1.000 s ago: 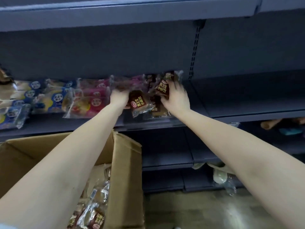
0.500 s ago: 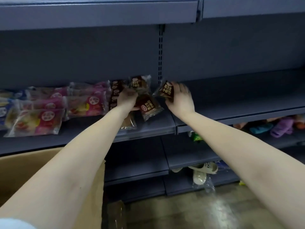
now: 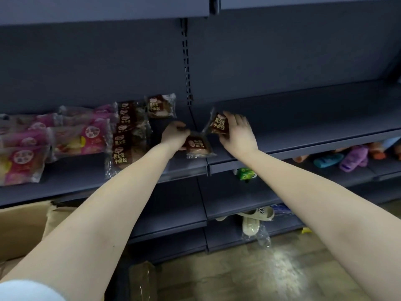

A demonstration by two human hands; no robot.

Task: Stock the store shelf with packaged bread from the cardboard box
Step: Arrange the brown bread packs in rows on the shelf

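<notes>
My left hand (image 3: 173, 135) grips a brown packaged bread (image 3: 198, 146) just above the front edge of the dark grey shelf (image 3: 303, 118). My right hand (image 3: 237, 131) holds a second brown bread pack (image 3: 218, 124) upright on the shelf, just right of the slotted upright. A row of brown bread packs (image 3: 124, 137) lies on the shelf to the left, and one more brown pack (image 3: 160, 106) leans at the back. The cardboard box (image 3: 23, 227) sits at the lower left; its inside is hidden.
Pink and red bread packs (image 3: 80, 135) fill the shelf's left part. Slippers (image 3: 351, 158) lie on the lower right shelf, a green box (image 3: 246, 173) below the shelf edge, and white slippers (image 3: 253, 220) near the floor. The shelf's right section holds nothing.
The view has shifted right. My left hand has moved right and lower with its pack toward the shelf's front edge. My right hand keeps its pack at the shelf joint.
</notes>
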